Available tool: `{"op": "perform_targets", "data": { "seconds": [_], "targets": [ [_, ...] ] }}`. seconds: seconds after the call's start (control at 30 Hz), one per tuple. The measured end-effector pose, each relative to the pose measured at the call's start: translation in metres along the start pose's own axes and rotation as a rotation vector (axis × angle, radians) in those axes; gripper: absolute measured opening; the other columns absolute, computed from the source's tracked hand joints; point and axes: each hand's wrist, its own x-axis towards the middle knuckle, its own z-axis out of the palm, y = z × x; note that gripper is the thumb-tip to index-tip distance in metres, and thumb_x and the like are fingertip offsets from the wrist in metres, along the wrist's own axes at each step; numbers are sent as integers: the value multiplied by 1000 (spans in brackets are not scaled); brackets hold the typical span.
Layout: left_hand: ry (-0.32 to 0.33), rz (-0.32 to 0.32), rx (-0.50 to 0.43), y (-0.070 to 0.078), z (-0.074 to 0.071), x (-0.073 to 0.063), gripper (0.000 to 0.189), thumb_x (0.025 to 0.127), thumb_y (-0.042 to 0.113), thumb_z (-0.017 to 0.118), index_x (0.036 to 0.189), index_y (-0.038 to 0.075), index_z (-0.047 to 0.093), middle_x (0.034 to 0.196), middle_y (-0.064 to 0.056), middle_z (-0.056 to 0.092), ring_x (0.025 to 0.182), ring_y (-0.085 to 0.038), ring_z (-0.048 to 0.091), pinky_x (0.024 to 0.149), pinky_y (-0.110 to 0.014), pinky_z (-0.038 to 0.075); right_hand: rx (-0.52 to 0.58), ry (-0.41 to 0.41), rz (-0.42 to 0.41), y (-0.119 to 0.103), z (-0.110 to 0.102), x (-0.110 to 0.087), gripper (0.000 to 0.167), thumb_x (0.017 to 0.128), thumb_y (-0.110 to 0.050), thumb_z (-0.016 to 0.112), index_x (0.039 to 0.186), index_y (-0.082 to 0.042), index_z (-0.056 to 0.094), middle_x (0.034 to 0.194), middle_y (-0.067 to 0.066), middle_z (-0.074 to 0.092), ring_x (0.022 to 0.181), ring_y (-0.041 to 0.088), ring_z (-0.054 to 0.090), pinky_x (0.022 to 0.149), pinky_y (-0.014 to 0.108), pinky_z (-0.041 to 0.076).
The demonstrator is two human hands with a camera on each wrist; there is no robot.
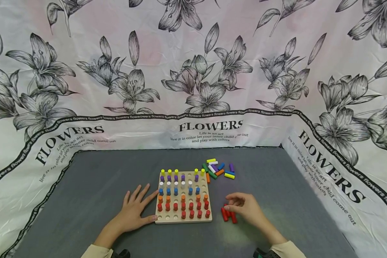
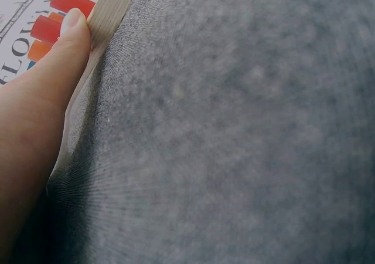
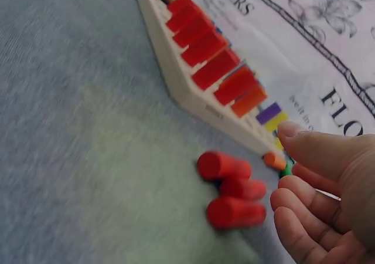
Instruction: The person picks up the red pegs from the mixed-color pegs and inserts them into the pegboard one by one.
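Observation:
A square wooden pegboard [image 1: 196, 219] carries rows of yellow, purple, white, blue, orange and red pegs, with several bare holes among them. My left hand [image 1: 133, 211] lies flat on the table to its left with fingers spread. The thumb touches the board's front left corner, close beside the red pegs [image 2: 70, 3] in the left wrist view. Over three loose red pegs [image 3: 234, 212] right of the board hovers my right hand [image 1: 245, 207]. Its thumb and bent fingers stand apart with nothing between them, just beside those pegs in the right wrist view.
Behind the board's right corner lies a loose pile of green, white, purple, blue, orange and yellow pegs [image 1: 220, 172]. A grey cloth [image 1: 93, 179] covers the table. Flower-printed curtain [image 1: 209, 130] closes off the back and both sides.

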Motion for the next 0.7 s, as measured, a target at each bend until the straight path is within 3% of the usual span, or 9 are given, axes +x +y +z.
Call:
{"op": "perform_targets", "data": {
  "seconds": [0.5,0.7],
  "targets": [
    [-11,-11,-9,-1,0,0,83,84,67,63,155,35,34,164,-15,26,149,-50,21,109,-78,12,-69,-76,-20,19,-9,-6,42,75,-23,87,109,-3,72,87,8,66,68,6,59,57,23,50],
    [29,20,-29,-2,2,0,82,83,67,64,153,34,37,162,-17,30,146,-53,24,106,-79,14,-155,-98,-16,18,-11,-8,36,75,-25,87,100,-4,72,79,1,64,62,5,54,53,23,46]
  ]
}}
